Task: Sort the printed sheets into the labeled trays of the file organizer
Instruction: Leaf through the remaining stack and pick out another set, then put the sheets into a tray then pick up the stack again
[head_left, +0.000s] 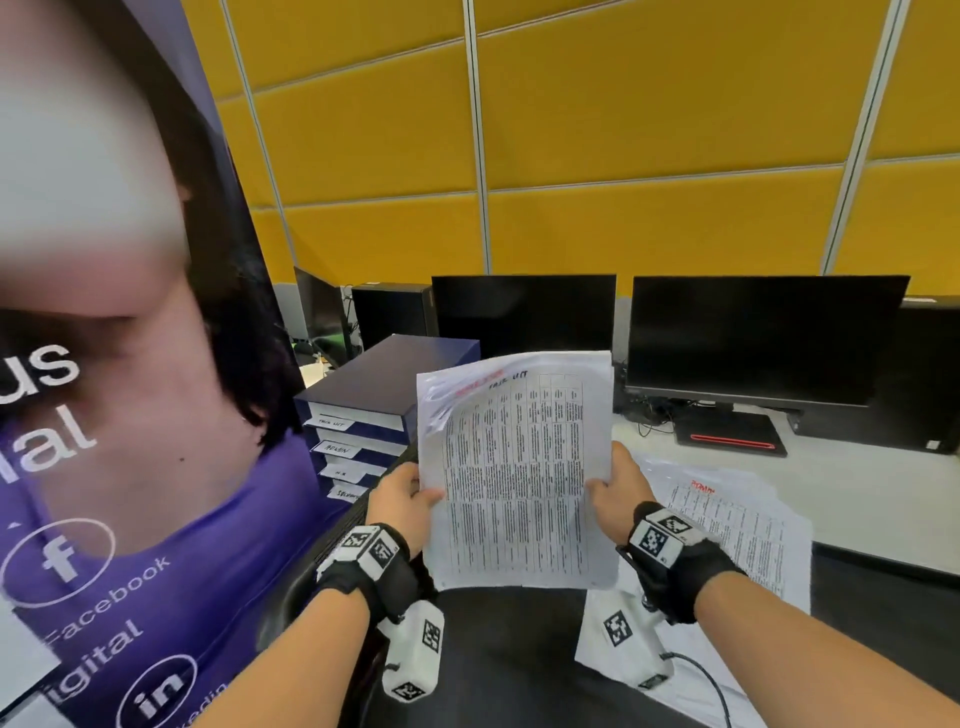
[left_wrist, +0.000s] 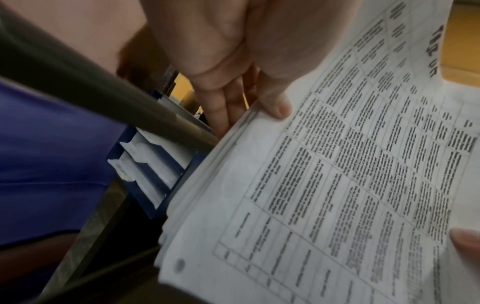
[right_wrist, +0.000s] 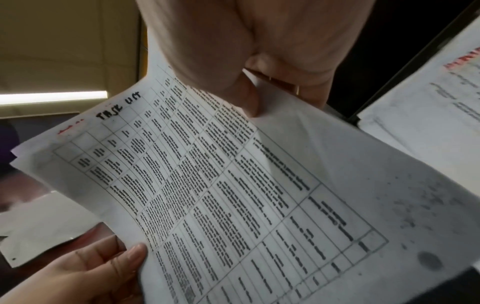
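Observation:
I hold a stack of printed sheets (head_left: 514, 467) upright in front of me; the top one is a table with "TASK LIST" handwritten at its head. My left hand (head_left: 402, 493) pinches the stack's left edge (left_wrist: 233, 131), thumb on the front and fingers behind. My right hand (head_left: 618, 488) pinches the right edge of the top sheet (right_wrist: 207, 174), thumb on the front. The dark blue file organizer (head_left: 384, 379) stands behind and left of the sheets, with white handwritten labels on its trays (head_left: 332, 423). In the left wrist view the organizer's trays (left_wrist: 145, 170) show below my fingers.
More printed sheets (head_left: 727, 519), the top one marked in red, lie on the white desk (head_left: 872, 499) at the right. Two dark monitors (head_left: 758, 338) stand at the back before a yellow wall. A purple banner (head_left: 130, 467) stands close on the left. A black chair back (head_left: 493, 649) is below the sheets.

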